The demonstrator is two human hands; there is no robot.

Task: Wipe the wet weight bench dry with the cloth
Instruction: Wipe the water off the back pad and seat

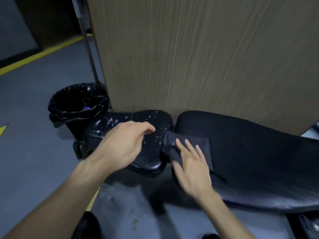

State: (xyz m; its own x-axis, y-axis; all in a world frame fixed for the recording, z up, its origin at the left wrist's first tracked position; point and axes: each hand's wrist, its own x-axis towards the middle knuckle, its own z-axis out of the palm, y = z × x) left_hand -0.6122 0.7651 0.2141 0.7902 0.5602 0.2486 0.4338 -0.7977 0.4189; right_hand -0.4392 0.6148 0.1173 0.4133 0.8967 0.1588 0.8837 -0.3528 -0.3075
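Note:
The black weight bench has two pads. Its small seat pad [153, 118] on the left is covered in water drops. The long back pad [250, 152] on the right looks mostly free of drops. A dark cloth [203, 144] lies over the gap between the pads and onto the back pad. My right hand [189, 163] lies flat on the cloth with fingers spread, pressing it down. My left hand [126, 144] hovers over the seat pad, fingers curled, thumb and fingertips near each other; nothing shows in it.
A tall cardboard box [198, 54] stands right behind the bench. A black bin [77, 104] with a bag liner sits left of the seat pad. The grey floor [31, 144] has yellow lines and wet spots below the bench. A metal pole [88, 45] rises behind the bin.

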